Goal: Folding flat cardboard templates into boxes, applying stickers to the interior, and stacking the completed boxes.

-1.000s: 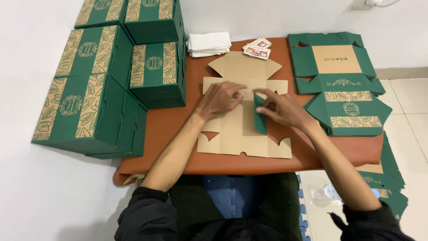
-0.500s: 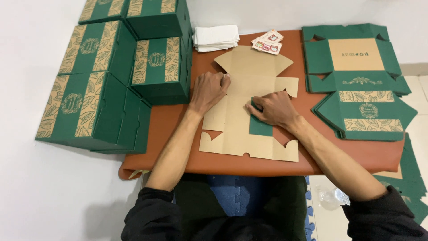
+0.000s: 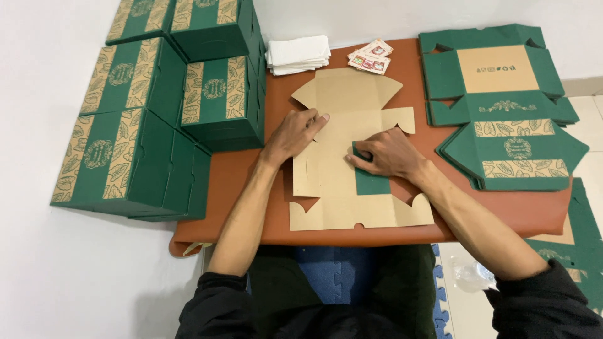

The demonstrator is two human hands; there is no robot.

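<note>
Both hands flat on unfolded box blank (image 3: 352,188)
Left hand (image 3: 294,133) pressed open-palmed on brown card; right hand (image 3: 384,154) pins down a folded green flap (image 3: 370,182) beneath its fingers

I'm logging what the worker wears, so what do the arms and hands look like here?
Both hands, left hand and right hand, are bare: no gloves, rings or watch visible. Dark, black-looking sleeves are pushed up near the elbows, leaving the forearms uncovered.
</note>
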